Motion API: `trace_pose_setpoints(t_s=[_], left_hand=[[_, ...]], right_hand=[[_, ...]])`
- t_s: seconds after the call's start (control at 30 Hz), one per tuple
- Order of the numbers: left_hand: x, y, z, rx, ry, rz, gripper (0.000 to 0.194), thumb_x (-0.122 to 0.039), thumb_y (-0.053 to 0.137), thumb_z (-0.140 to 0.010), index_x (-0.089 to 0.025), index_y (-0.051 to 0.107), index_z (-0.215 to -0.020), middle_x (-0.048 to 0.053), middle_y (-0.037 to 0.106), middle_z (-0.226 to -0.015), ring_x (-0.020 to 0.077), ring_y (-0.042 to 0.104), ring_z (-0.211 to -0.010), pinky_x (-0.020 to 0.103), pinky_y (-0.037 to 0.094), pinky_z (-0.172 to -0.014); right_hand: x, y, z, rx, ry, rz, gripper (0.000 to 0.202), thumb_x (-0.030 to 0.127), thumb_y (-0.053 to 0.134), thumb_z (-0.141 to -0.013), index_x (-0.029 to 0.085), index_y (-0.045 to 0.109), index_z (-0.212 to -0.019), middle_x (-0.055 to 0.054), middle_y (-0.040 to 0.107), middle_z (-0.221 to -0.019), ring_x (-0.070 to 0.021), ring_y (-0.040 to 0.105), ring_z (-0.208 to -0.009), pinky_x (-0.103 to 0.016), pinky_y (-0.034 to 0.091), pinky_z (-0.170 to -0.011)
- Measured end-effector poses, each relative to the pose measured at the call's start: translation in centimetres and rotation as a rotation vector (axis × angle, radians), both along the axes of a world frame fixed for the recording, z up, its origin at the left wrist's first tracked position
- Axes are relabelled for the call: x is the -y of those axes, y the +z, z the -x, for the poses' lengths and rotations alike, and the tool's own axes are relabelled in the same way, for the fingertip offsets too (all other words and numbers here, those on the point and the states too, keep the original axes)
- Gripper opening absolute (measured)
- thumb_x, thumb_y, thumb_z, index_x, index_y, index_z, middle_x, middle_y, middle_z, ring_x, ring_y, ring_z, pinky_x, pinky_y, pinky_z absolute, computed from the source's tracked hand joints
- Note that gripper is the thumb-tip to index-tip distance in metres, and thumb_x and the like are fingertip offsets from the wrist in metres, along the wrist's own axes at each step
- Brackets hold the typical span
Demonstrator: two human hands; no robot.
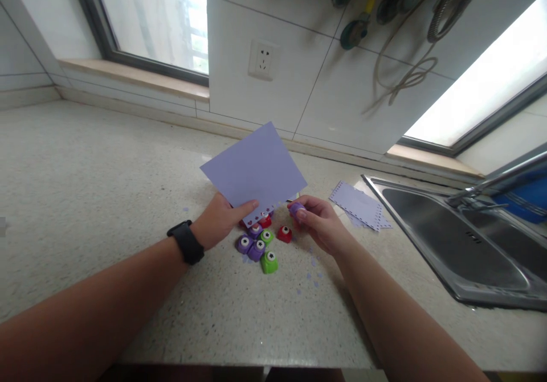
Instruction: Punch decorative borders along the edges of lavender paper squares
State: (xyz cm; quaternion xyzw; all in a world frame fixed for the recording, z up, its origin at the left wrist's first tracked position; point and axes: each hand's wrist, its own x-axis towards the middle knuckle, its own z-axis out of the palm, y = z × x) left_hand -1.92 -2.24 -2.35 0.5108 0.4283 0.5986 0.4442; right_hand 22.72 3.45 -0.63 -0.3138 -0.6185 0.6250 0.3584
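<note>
My left hand (222,218), with a black watch (186,242) on the wrist, grips a sheet of purple paper (258,168) by its lower left edge, thumb on top. Small shapes are punched along the sheet's near edge. Closed round a purple craft punch (296,211), my right hand (318,221) is at the sheet's right corner. Whether the punch's jaws are on the paper I cannot tell. Below the sheet several more punches stand together: purple ones (257,250), green ones (269,262) and a red one (284,234). Another red punch (265,221) is partly hidden by the paper.
Purple sheets (356,202) with punched edges lie stacked at the right, beside a steel sink (427,239) with a faucet (465,195). Punched-out paper bits (315,283) are scattered on the speckled counter (106,188). A tiled wall with a socket (263,60) rises behind.
</note>
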Motion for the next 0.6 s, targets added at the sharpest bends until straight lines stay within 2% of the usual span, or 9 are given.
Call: trace_pose_setpoints(t_s=[0.1, 0.2, 0.3, 0.47, 0.6], left_hand=[[-0.3, -0.6, 0.0, 0.093, -0.013, 0.041, 0.041, -0.039, 0.081, -0.084, -0.016, 0.072, -0.118, 0.012, 0.079, -0.112, 0.0295, 0.073, -0.107, 0.047, 0.059, -0.097], [-0.5, -1.2, 0.0, 0.2, -0.04, 0.097, 0.037, -0.039, 0.08, -0.085, -0.018, 0.073, -0.116, 0.009, 0.079, -0.097, 0.0274, 0.075, -0.092, 0.042, 0.062, -0.082], [-0.5, -1.2, -0.1, 0.268, -0.063, 0.137, 0.034, -0.038, 0.078, -0.086, -0.016, 0.073, -0.112, 0.008, 0.078, -0.089, 0.0238, 0.075, -0.077, 0.036, 0.061, -0.068], [-0.4, -0.5, -0.3, 0.36, -0.042, 0.173, 0.04, -0.031, 0.079, -0.083, -0.017, 0.069, -0.119, 0.009, 0.079, -0.104, 0.0198, 0.072, -0.067, 0.03, 0.058, -0.051], [-0.5, -0.5, -0.2, 0.364, -0.08, 0.158, 0.04, -0.033, 0.078, -0.084, -0.017, 0.07, -0.12, 0.01, 0.079, -0.108, 0.0195, 0.071, -0.066, 0.029, 0.057, -0.048]], right_hand=[[-0.2, -0.1, -0.3, 0.012, 0.028, 0.005, 0.032, 0.046, 0.085, -0.082, 0.019, 0.072, -0.092, 0.002, 0.061, -0.071, -0.01, 0.055, -0.055, -0.024, 0.04, -0.049], [-0.4, -0.2, -0.6, 0.059, 0.061, -0.028, 0.032, 0.047, 0.081, -0.086, 0.018, 0.073, -0.096, 0.002, 0.061, -0.069, -0.0097, 0.055, -0.053, -0.022, 0.038, -0.044], [-0.6, 0.1, -1.0, 0.139, 0.119, -0.089, 0.035, 0.05, 0.076, -0.09, 0.016, 0.073, -0.097, 0.002, 0.061, -0.064, -0.01, 0.053, -0.05, -0.022, 0.038, -0.041], [-0.5, 1.4, -2.0, 0.369, 0.181, -0.189, 0.034, 0.05, 0.068, -0.096, 0.016, 0.074, -0.097, -0.001, 0.064, -0.066, -0.0103, 0.053, -0.051, -0.022, 0.041, -0.043], [-0.3, 3.0, -2.7, 0.557, 0.232, -0.333, 0.029, 0.044, 0.069, -0.096, 0.017, 0.078, -0.101, 0.0, 0.064, -0.067, -0.0108, 0.053, -0.053, -0.023, 0.042, -0.046]])
